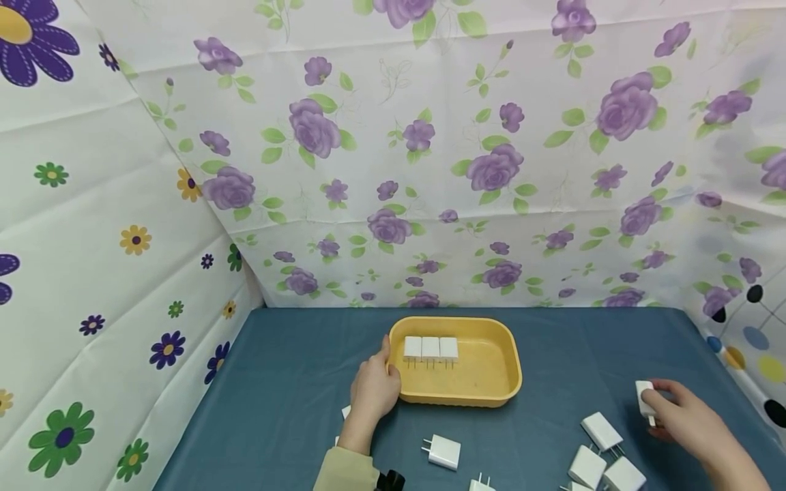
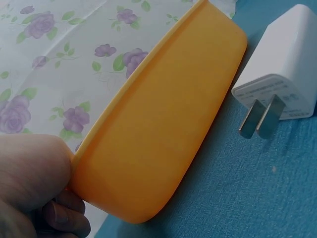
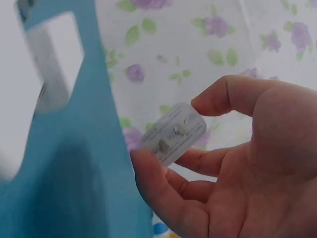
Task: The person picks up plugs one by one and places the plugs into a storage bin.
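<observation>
My left hand point(image 1: 376, 386) holds the left end of a yellow plastic tray point(image 1: 457, 397); the left wrist view shows the hand point(image 2: 34, 183) at the tray's rim, some fingers curled beneath. Inside the tray, three white charger plugs point(image 1: 430, 348) stand side by side at the left, prongs towards me. Off to the right, my right hand point(image 1: 690, 416) pinches another white charger plug point(image 1: 644, 399) above the table. Its prong face point(image 3: 173, 134) shows between thumb and fingers in the right wrist view.
Several white charger plugs point(image 1: 587, 466) lie heaped at the front right. A single plug point(image 1: 443, 452) lies in front of the tray, and one more point(image 1: 481, 485) is cut off by the lower frame edge. Flowered cloth point(image 1: 393, 170) hangs behind the blue table point(image 1: 295, 361).
</observation>
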Motion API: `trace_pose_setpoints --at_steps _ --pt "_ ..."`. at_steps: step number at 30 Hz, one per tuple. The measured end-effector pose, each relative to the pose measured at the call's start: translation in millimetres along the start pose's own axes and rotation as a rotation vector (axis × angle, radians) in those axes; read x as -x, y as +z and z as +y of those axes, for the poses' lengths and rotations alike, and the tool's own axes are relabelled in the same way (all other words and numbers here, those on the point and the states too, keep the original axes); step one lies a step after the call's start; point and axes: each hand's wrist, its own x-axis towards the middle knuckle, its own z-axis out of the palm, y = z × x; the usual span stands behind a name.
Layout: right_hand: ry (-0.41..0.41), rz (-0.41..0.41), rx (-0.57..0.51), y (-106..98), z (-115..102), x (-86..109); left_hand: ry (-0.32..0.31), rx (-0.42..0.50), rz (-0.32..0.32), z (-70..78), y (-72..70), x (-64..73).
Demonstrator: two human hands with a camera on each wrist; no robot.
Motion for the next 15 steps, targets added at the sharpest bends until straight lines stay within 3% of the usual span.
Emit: trace_pose_setpoints --at_steps 15 --pt "-0.208 -0.083 -0.089 26 -53 14.5 -0.015 0.01 -0.012 -0.7 0.8 -1.5"
